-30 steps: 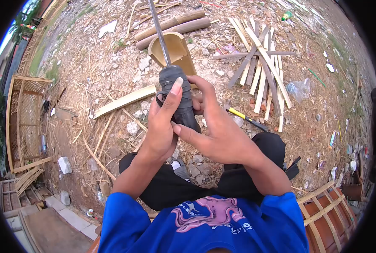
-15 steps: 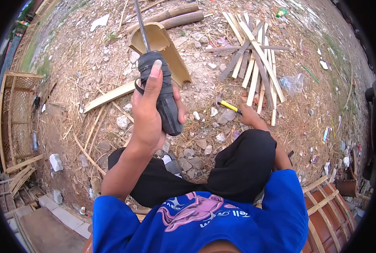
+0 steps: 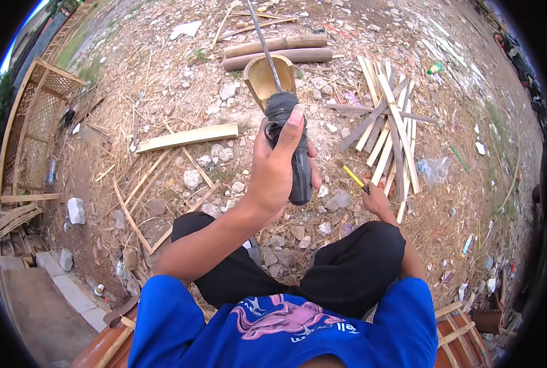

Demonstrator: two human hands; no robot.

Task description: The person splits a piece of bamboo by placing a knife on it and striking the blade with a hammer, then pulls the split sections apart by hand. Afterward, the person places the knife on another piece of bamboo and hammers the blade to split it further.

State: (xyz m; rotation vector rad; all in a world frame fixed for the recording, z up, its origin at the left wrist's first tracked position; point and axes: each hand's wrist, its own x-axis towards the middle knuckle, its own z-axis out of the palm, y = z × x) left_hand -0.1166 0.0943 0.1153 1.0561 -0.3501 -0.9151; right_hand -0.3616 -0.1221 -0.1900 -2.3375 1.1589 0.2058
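Note:
My left hand is wrapped round the black taped handle of a long metal tool, its thumb along the tape. The tool's thin rod points up and away, over a curved split bamboo piece on the ground. Low on the right, my right hand is closed on the dark grip end of a yellow-handled hammer. The hammer's head lies toward the middle, near small stones. Just beyond that hand is a crossed pile of bamboo strips.
Two bamboo poles lie at the top. A pale split length and thin sticks rest on the left. Stones dot the ground. A lattice frame stands far left, a plastic bag lies right.
My right hand has left the taped handle, reached down to the right and taken hold of the hammer. My left hand still holds the metal tool. The view has shifted.

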